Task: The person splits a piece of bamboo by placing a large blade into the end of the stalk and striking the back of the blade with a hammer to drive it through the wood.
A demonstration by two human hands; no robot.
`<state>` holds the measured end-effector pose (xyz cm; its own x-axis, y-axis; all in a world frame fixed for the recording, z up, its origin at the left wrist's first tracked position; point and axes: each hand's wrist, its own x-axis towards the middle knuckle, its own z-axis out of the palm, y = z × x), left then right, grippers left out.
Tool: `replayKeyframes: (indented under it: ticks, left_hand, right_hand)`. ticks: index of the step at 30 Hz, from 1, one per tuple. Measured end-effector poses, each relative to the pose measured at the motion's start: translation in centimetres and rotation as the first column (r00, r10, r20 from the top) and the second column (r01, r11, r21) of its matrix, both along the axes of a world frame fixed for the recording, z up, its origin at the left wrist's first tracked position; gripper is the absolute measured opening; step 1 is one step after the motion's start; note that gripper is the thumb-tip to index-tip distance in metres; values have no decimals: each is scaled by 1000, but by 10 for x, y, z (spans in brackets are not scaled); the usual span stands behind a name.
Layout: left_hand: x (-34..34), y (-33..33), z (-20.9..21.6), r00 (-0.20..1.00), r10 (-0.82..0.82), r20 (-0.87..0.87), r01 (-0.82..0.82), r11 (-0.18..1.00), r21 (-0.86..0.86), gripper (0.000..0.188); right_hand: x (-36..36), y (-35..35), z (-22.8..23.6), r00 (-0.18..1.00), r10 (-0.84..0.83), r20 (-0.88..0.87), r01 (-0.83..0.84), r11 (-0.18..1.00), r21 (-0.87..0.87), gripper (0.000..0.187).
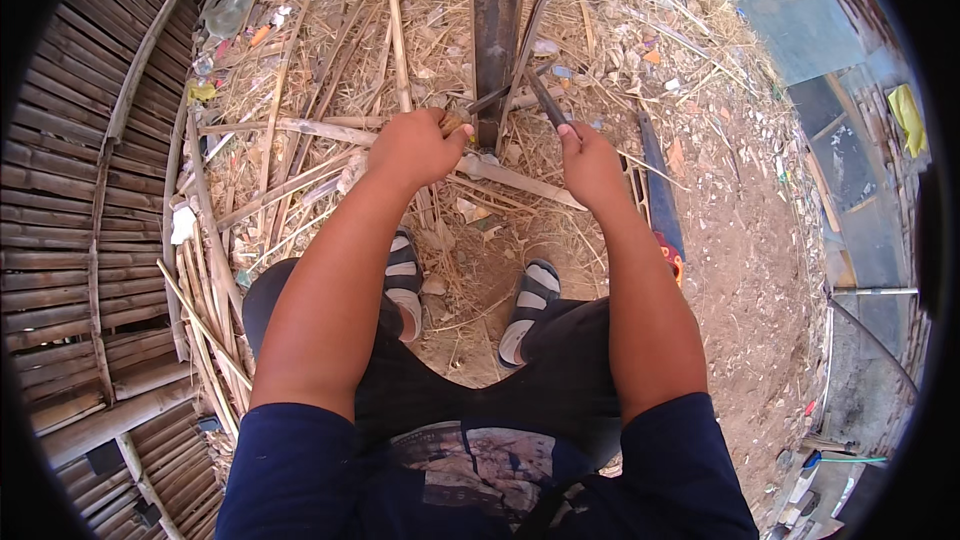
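Observation:
My left hand is closed round the wooden handle of a knife, whose dark blade points right across the lower end of a split bamboo pole. A narrow bamboo strip slants along the pole's right side, where the blade tip meets it. My right hand grips the dark handle of what looks like a hammer. Its small head is beside the strip, close to the blade. Under the pole's lower end, a bamboo pole lies crosswise on the ground.
A handsaw with a red handle lies right of my right hand. Bamboo sticks are piled at the left, beside a slatted bamboo wall. Straw and chips litter the soil. Grey sheets line the right side. My sandalled feet are below my hands.

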<state>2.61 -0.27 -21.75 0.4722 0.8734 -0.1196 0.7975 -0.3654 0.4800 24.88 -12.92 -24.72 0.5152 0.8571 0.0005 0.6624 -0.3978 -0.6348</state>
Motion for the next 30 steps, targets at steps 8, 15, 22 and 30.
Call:
replayKeyframes:
  ticks: [8,15,22,30]
  left_hand:
    - [-1,7,-5,1000,8,-21,-9,999,-48,57]
    - [4,7,-2,997,10,-72,-17,996,-90,56]
    - [-5,8,-7,996,86,-12,-87,994,-59,56]
    - [0,9,-9,997,35,-62,-40,995,-86,56]
  right_hand:
    - [5,-15,51,967,-62,-248,177,860,479,44]
    - [-3,-12,-6,998,-25,52,23,999,47,40]
    - [-3,0,18,997,-70,-37,76,975,207,39]
    - [-13,-5,33,987,-152,55,118,909,400,44]
